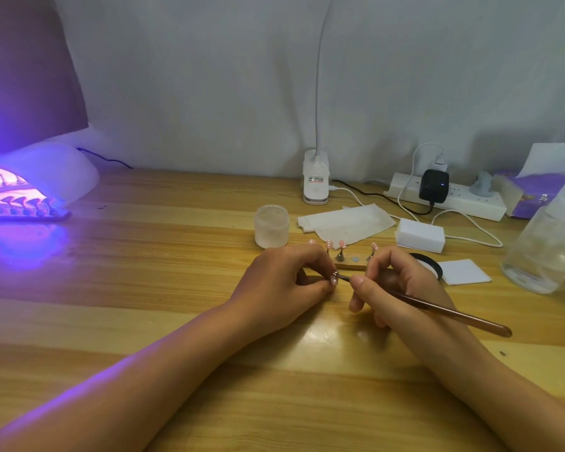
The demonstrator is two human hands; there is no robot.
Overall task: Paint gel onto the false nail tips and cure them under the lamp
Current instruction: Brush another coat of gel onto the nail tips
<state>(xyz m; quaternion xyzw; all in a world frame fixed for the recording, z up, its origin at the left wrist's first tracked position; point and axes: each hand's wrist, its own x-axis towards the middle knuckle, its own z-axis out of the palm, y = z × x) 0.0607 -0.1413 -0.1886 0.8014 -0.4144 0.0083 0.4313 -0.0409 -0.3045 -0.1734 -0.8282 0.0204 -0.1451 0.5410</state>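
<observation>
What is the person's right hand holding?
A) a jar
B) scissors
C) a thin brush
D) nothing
C: the right hand grips a long thin brush, whose tip meets the nail tip pinched by the left hand.

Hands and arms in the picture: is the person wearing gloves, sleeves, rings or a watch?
No. The left forearm and right forearm are bare right to the picture's bottom edge, so no sleeves show. The bare left hand and bare right hand have no gloves, and no ring, watch or bracelet shows on the fingers or wrists in the head view.
</observation>
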